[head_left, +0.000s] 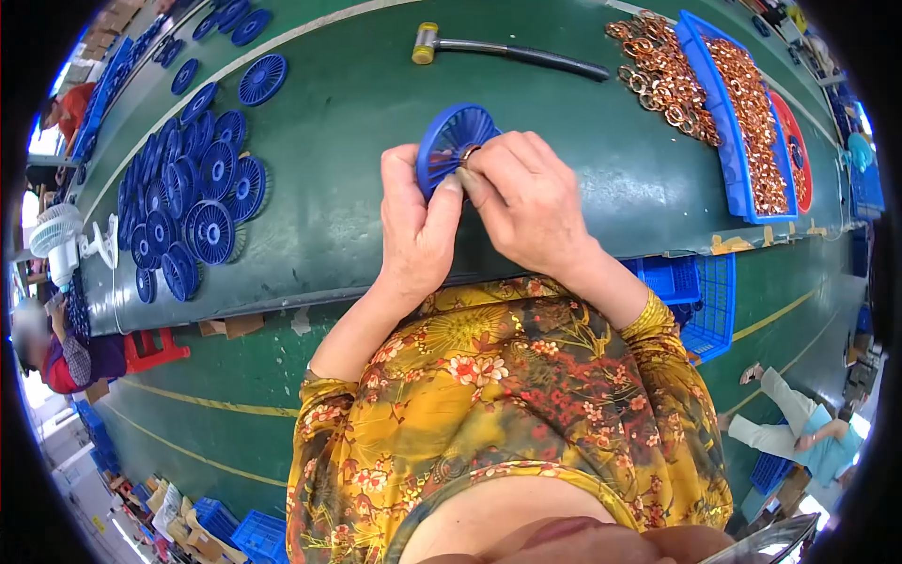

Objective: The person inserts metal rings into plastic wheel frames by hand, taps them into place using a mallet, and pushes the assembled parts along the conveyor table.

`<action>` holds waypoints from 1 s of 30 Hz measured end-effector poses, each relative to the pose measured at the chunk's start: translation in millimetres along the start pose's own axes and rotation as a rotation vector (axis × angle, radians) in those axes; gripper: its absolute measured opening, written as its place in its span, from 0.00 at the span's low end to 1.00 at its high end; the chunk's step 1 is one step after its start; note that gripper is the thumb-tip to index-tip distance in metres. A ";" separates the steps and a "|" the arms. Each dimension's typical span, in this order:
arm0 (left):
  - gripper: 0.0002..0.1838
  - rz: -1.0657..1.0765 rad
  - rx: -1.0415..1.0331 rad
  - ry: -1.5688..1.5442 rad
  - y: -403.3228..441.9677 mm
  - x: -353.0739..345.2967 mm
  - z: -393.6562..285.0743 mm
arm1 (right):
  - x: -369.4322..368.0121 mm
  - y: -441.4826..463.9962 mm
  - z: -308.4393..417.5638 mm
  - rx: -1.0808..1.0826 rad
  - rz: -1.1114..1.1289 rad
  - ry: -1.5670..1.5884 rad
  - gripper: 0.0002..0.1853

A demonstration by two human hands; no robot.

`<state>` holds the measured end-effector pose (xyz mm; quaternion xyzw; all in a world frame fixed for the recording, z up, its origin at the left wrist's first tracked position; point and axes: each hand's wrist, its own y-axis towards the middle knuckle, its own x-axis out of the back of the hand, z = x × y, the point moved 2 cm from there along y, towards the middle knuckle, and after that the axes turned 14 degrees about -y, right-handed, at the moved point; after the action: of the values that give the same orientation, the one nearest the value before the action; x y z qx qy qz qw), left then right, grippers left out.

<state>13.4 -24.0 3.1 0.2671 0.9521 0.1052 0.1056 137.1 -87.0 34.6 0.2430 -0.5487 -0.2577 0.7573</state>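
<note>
My left hand (415, 226) grips a blue spoked plastic wheel (440, 141) by its rim, holding it tilted on edge above the green table. At the wheel's hub, the thumb and fingertips of my right hand (531, 193) pinch a small copper-coloured ring (469, 153). My fingers partly cover the ring, so I cannot tell whether it sits on the hub or just against it. Beyond my hands lies a mallet (512, 49) with a yellow-faced head and a black handle.
Similar blue wheels (193, 183) are heaped at the left of the green table (329, 122). On the right, loose copper rings (662, 75) lie beside a blue tray (719, 103) full of them, with a red basin (799, 155) behind. A white fan (61, 240) and other people are farther off.
</note>
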 end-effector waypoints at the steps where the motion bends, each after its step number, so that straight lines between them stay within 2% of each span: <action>1: 0.12 0.000 -0.022 -0.005 0.1 0.3 4.3 | -2.8 -1.9 0.4 -0.013 -0.014 0.005 0.05; 3: 0.13 -0.009 -0.013 -0.061 0.1 -0.4 4.0 | -9.0 -7.4 -1.6 -0.049 -0.060 0.018 0.06; 6: 0.14 -0.024 0.043 -0.259 1.7 -3.1 0.3 | -4.0 -8.8 0.0 -0.199 -0.225 -0.015 0.15; 8: 0.22 -0.037 0.153 -0.431 3.3 -2.2 2.7 | 0.5 -7.9 -2.7 -0.097 -0.165 -0.076 0.16; 10: 0.25 0.055 0.263 -0.611 6.3 0.6 -13.1 | 6.3 -4.9 -1.7 0.081 -0.148 -0.194 0.14; 14: 0.25 0.088 0.307 -0.529 1.1 4.7 -14.8 | 16.8 -7.0 -7.2 0.220 -0.026 -0.036 0.16; 16: 0.26 0.096 0.345 -0.518 -0.4 3.1 -12.7 | 15.5 -8.1 -9.6 0.157 -0.018 0.068 0.14; 18: 0.24 0.071 0.338 -0.534 -2.4 -0.5 -7.0 | 7.7 -13.5 -11.6 0.100 -0.040 0.113 0.12; 21: 0.21 0.087 0.378 -0.601 -4.0 -2.4 3.2 | 7.9 -19.4 -9.1 -0.023 -0.093 0.110 0.12; 25: 0.20 0.101 0.383 -0.633 -1.8 -4.2 2.7 | 4.1 -22.5 -8.5 -0.071 -0.135 0.040 0.12; 28: 0.21 0.105 0.406 -0.669 -5.7 0.1 0.8 | 7.3 -17.0 -10.5 0.108 -0.113 0.072 0.10; 30: 0.21 0.130 0.409 -0.650 -8.3 2.9 -3.5 | 7.7 -15.0 -12.7 0.127 -0.077 0.135 0.08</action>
<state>6.0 -29.9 3.9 0.3618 0.8514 -0.1704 0.3393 149.4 -102.2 26.7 0.3285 -0.5017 -0.2344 0.7651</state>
